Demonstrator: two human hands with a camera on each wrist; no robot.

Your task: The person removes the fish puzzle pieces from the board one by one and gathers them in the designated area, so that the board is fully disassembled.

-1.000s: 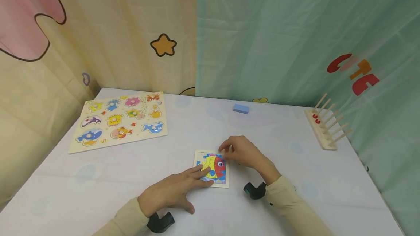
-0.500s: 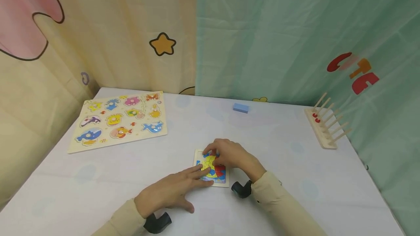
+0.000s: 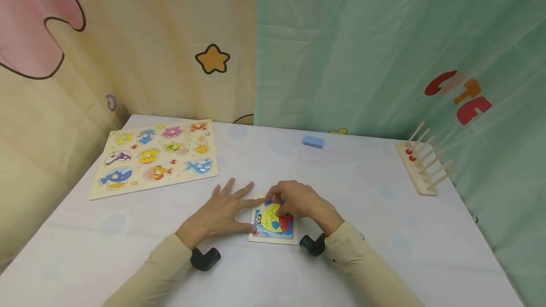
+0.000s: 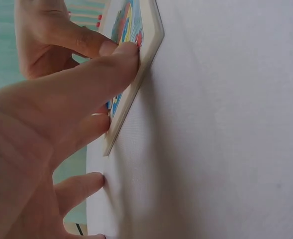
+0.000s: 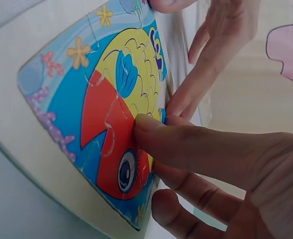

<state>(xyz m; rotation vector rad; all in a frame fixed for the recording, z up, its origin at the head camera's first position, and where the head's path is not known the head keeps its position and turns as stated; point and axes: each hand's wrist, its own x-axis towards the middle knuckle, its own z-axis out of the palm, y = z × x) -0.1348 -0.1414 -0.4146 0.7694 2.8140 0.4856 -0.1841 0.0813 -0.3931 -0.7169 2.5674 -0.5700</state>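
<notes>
A small wooden fish jigsaw puzzle [image 3: 269, 221] lies flat on the table between both hands. Its fish has a yellow scaled body and a red head, seen large in the right wrist view. Fingers spread, my left hand [image 3: 221, 218] lies along the puzzle's left side; the thumb touches the frame [image 4: 153, 37] and the index finger reaches its top left corner. My right hand [image 3: 297, 200] arches over the upper right, thumb on the fish where red meets yellow [image 5: 131, 117]. Its index finger bends down near the top edge, apart from the thumb, with nothing visible between them.
A large knob puzzle board [image 3: 158, 155] with sea animals lies at the back left. A blue block [image 3: 313, 141] rests near the far edge. On the right stands a wooden peg rack [image 3: 420, 169] with red beads. Curtains [image 3: 362, 51] hang behind the table.
My right hand has moved left from the puzzle's upper right corner onto its surface. My left hand has shifted up and left, off the picture's middle, its fingers spreading beside the frame.
</notes>
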